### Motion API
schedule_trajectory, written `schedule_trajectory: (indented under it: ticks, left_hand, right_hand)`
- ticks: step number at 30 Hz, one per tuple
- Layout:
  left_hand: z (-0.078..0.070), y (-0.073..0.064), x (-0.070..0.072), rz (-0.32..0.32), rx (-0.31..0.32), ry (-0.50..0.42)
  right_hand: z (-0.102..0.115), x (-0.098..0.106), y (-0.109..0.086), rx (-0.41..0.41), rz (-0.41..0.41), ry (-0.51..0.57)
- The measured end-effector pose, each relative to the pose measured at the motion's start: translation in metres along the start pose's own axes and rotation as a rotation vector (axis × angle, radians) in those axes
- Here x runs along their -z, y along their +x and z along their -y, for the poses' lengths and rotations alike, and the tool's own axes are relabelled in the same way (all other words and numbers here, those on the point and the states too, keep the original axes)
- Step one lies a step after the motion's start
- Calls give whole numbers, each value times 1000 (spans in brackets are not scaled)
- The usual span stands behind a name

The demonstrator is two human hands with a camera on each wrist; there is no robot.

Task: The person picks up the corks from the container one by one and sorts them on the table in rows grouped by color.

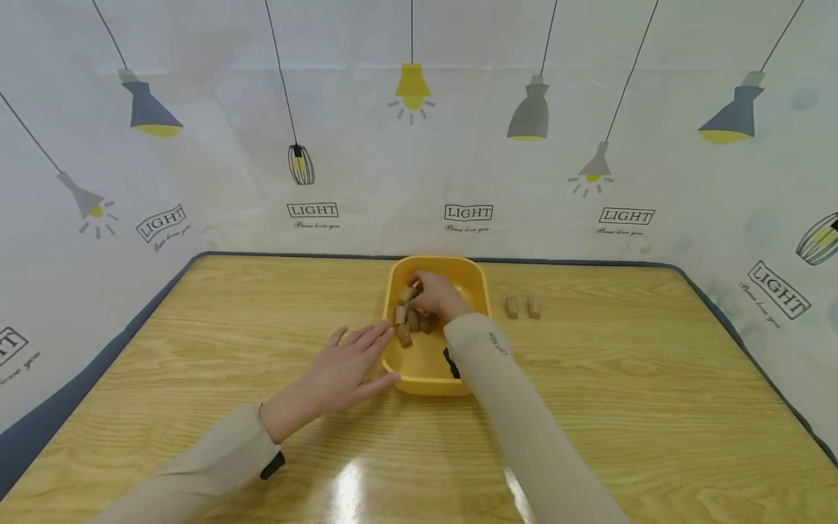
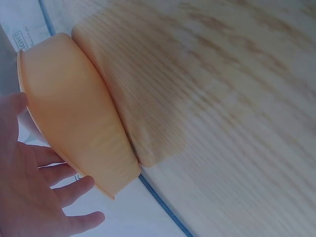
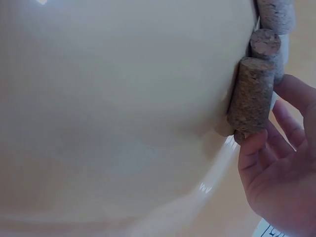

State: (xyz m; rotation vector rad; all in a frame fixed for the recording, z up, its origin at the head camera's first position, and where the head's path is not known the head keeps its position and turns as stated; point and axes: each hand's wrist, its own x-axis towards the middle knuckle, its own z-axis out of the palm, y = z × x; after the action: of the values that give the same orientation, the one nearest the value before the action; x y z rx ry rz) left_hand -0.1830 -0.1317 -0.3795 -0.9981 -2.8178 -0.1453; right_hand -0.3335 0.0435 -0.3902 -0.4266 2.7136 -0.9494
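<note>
A yellow plastic bin (image 1: 432,386) stands at the back middle of the table, with several wine corks (image 1: 403,335) lying along its left side. My right hand (image 1: 437,294) reaches down inside and pinches a cork (image 1: 409,294) near the left wall between thumb and fingers. From the right wrist, other corks (image 3: 250,94) partly hide the fingertips of this hand (image 3: 286,168). My left hand (image 1: 343,367) is spread with straight fingers at the bin's left rim. The left wrist view shows its fingertips along the bin's outer wall (image 2: 74,103).
Two more corks, one (image 1: 512,307) beside the other (image 1: 534,307), stand on the wooden table (image 1: 628,386) right of the bin. A wall covering (image 1: 366,145) printed with hanging lamps rises behind the table's dark back edge.
</note>
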Motion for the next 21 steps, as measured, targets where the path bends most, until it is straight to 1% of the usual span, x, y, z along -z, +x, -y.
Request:
schedule_trajectory:
  ticks: [5,8,10,17,21]
  left_hand:
    - [0,0,-1,0,3,-4]
    - [1,0,-1,-3,3,-4]
    - [1,0,-2,-7,1,-4]
    - [0,0,-1,-12,-4,0]
    - [0,0,-2,-13,0,1]
  right_hand:
    - [1,0,0,-26,8,-19]
    - [1,0,0,-25,-2,-36]
    - [1,0,0,-17,-14,-58]
    - [1,-2,0,14,-35,-82]
    - [1,-3,3,49,-37,-104]
